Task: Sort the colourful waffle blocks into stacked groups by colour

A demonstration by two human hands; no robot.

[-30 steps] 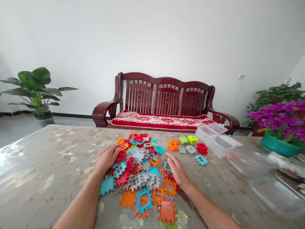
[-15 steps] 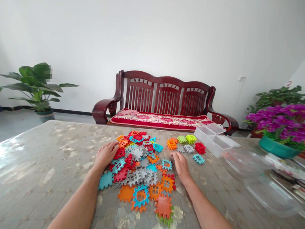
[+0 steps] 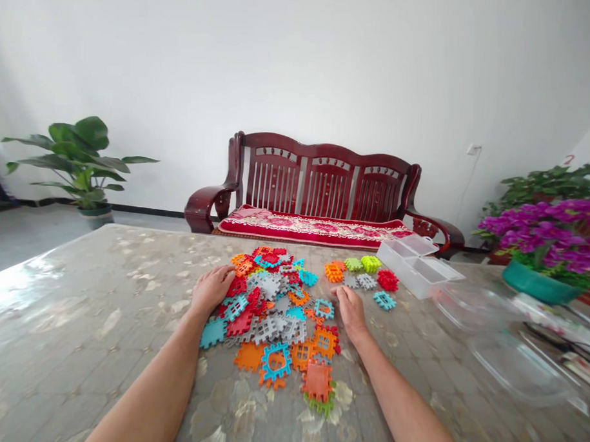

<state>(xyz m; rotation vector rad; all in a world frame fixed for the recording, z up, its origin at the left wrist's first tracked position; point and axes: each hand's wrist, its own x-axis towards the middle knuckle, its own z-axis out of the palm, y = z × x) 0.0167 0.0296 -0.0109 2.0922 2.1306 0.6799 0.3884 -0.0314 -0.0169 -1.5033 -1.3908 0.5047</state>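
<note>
A loose heap of flat, notched plastic building tiles [image 3: 269, 284] in red, orange, grey, blue and green covers the middle of the table. Flat on the tabletop at the heap's left edge rests my left hand [image 3: 213, 288], its fingertips beside the orange and red tiles. My right hand [image 3: 350, 308] lies on the heap's right side, fingers loosely bent, with no tile visible in it. Close to it is a blue frame tile [image 3: 323, 308]. Beyond that hand sit small sorted groups: orange tiles [image 3: 334, 272], yellow-green tiles [image 3: 370, 263], grey tiles [image 3: 367, 282], red tiles [image 3: 388, 280] and blue tiles [image 3: 384, 301].
A clear divided box [image 3: 409, 276] with its lid up stands at the right back. Clear plastic lids [image 3: 517, 367] lie nearer, beside a teal pot of purple flowers [image 3: 539, 284]. A wooden bench [image 3: 326, 151] stands behind the table; a potted plant [image 3: 84, 155] is left.
The view has shifted slightly, so the scene sits a little differently in frame. Both hands keep their places beside the heap, and the tiles look unmoved.
</note>
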